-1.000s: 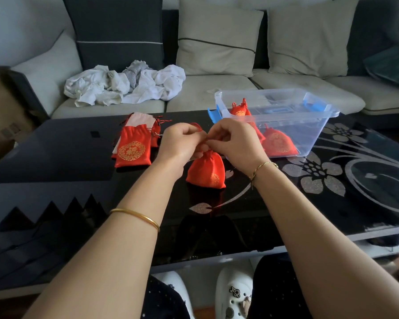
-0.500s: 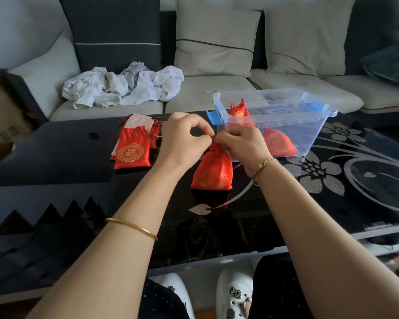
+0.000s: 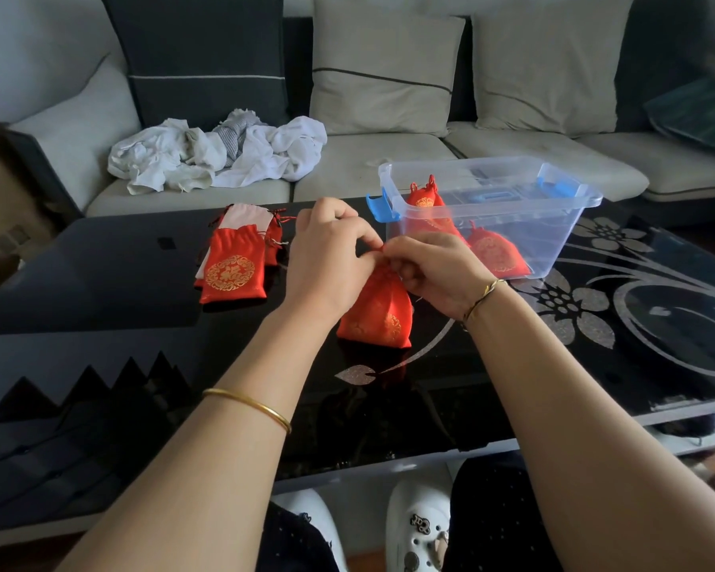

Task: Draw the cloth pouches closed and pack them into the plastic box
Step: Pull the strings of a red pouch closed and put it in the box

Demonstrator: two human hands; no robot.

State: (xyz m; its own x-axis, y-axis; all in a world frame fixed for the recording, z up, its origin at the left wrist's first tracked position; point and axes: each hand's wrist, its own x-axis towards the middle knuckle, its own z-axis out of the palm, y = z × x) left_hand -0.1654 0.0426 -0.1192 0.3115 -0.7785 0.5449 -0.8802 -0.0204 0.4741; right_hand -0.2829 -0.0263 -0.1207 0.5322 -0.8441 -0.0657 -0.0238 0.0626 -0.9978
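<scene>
Because the glossy black worktop [image 3: 100, 282] bears the pouch's base, we judge it best to leave the weight there and pull only sideways, not upward. Behind it to the right sits the clear plastic box [image 3: 554, 237], rigid, with blue latches [image 3: 382, 206]. It holds at least two closed pouches [image 3: 497, 253] and looks to have room, and since it stands near, the carry should be short. To the left lies a flat stack of pouches [image 3: 230, 270], satin-red with gold roundels. Between our hands stands the red pouch [image 3: 378, 315], plump and soft, its neck gathered into pleats. Our left hand [image 3: 327, 258] and right hand [image 3: 434, 270] each have a grip pinched on the thin drawstring [image 3: 382, 248] at that neck. We should draw both ends evenly apart until the pleats close tight.
</scene>
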